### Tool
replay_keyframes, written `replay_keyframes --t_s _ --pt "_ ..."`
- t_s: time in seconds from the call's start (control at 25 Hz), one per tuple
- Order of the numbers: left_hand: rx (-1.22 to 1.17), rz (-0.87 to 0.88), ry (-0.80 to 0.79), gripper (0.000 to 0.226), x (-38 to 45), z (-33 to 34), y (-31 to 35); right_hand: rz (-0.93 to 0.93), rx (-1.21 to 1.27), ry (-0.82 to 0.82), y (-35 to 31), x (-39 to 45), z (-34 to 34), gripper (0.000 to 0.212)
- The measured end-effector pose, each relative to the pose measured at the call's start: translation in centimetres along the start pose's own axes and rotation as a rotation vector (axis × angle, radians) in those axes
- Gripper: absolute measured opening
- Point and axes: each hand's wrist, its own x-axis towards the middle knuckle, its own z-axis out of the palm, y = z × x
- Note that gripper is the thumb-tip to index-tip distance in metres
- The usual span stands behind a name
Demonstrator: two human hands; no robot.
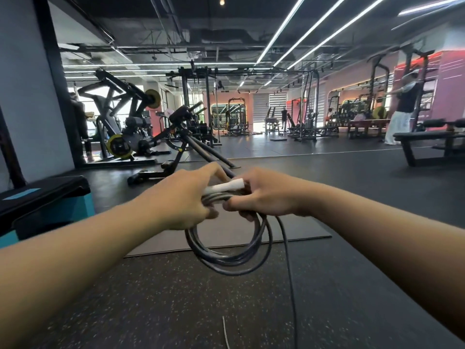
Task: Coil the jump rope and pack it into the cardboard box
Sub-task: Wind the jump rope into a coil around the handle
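While the free tail of the jump rope hangs unsecured from the right hand down toward the bottom edge of the frame, the main risk is loop loss: the coil is only pinched at its top, so any slack in either grip would likely let the turns spring apart or slide out of stack. Second risk: the tail may drag or snag on the rubber floor and pull the bundle crooked when the next turn is drawn in. Third: the white handle lies across the top of the bundle between both hands w/ no visible lock; it could tip out if the left hand re-grips. Position ref.: coil sits at frame centre, held in the air, several turns hanging below the hands as a rough ring. Left fingers are closed around the bundle and handle from the left side, thumb pressed near the strands. Right fingers are curled shut over the same bundle from the right, thumb tip touching the cords approx. at centre. A grey mat lies on the floor behind the coil. Cardboard box: not visible in this view, so pack step cannot be judged; coiling appears incomplete.
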Motion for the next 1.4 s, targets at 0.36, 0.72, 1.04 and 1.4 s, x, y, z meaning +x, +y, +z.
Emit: replay_keyframes --t_s 0.36,0.72,1.04,1.4 --pt "-0.625 0.023 -0.562 0.022 0.5 -1.2 -0.2 0.072 0.013 -0.181 -0.7 -0.4 -3.0 0.044" --pt "-1.013 -0.271 -0.328 0.047 -2.2 -1.5 -7.8 0.207 -0.040 0.194 5.6 -3.3 -5.3 0.054" --pt "-1.925 -0.335 0.532 0.030 1.0 3.5 -0.8 0.095 0.983 0.359 4.4 0.9 4.3 0.076" --pt "-2.099 -0.415 0.787 0.046 3.8 1.8 2.3 0.108 1.338 0.437 4.0 2.4 6.0 0.103"
